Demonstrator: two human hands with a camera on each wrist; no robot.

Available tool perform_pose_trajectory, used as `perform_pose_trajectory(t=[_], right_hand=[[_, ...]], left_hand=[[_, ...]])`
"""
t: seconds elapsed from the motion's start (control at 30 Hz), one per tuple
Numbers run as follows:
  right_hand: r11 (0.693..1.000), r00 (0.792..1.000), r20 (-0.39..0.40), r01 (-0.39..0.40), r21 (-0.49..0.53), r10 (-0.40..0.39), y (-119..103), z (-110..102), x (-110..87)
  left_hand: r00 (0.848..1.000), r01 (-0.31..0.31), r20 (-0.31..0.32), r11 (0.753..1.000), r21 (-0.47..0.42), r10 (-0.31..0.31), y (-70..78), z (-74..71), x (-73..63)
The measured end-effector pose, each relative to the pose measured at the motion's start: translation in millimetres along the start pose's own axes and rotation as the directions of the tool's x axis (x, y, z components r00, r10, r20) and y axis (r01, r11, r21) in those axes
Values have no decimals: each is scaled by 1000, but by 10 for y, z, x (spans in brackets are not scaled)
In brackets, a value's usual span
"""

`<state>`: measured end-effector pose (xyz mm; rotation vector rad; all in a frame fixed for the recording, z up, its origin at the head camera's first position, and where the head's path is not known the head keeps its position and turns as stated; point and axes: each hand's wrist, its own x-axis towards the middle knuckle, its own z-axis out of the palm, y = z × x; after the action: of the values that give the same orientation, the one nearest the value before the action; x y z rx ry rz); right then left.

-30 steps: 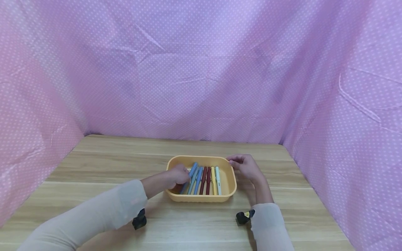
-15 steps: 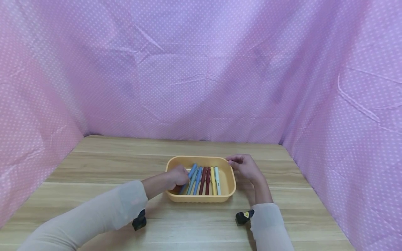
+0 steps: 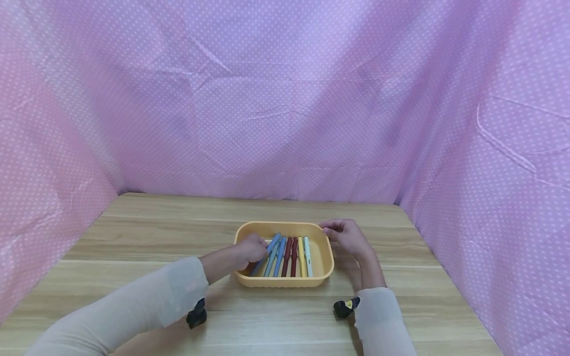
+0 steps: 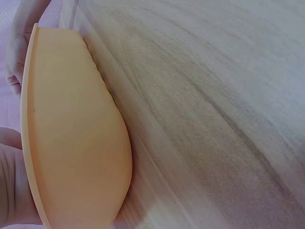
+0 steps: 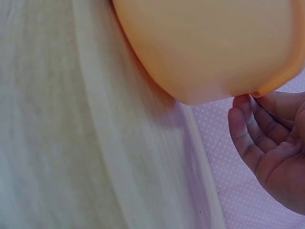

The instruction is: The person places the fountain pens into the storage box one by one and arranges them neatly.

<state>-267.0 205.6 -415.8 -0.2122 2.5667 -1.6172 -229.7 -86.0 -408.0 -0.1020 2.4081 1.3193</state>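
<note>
A yellow-orange plastic tray point(image 3: 285, 282) stands on the table and holds several capped pens side by side. From the left they run blue, teal, blue, two dark red point(image 3: 294, 257), yellow point(image 3: 302, 257) and pale mint point(image 3: 308, 257). My left hand point(image 3: 251, 248) reaches over the tray's left side and pinches the leftmost blue pen point(image 3: 272, 243), which leans more than the others; its fingertips are hidden. At the far right corner, my right hand point(image 3: 352, 238) pinches the tray's rim between thumb and fingers, as the right wrist view also shows.
The wooden table point(image 3: 160, 232) extends around the tray on all sides. Pink dotted cloth point(image 3: 285, 109) hangs behind it and along both sides. A small black camera point(image 3: 197, 314) sits at the left wrist, another camera point(image 3: 345, 308) at the right.
The leftmost blue pen has tilted further, its near end shifting left, with my left hand at it. My right hand stays at the rim.
</note>
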Motion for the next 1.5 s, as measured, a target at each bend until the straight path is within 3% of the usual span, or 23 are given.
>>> perform_pose_trajectory(t=[0.3,0.83,1.5], right_hand=[[1000,1000,2,0,-9,0,-2,-2,12],[1000,1000,3,-9,-1,9,37,-15,24],[1000,1000,-1,-16,-11,16,30,-6,35]], left_hand=[[1000,22,12,999,-43,-22,7,23,2],[998,-29,-58,999,-30,28,8,70,86],[999,-20,-44,997,-75,17,28,28,77]])
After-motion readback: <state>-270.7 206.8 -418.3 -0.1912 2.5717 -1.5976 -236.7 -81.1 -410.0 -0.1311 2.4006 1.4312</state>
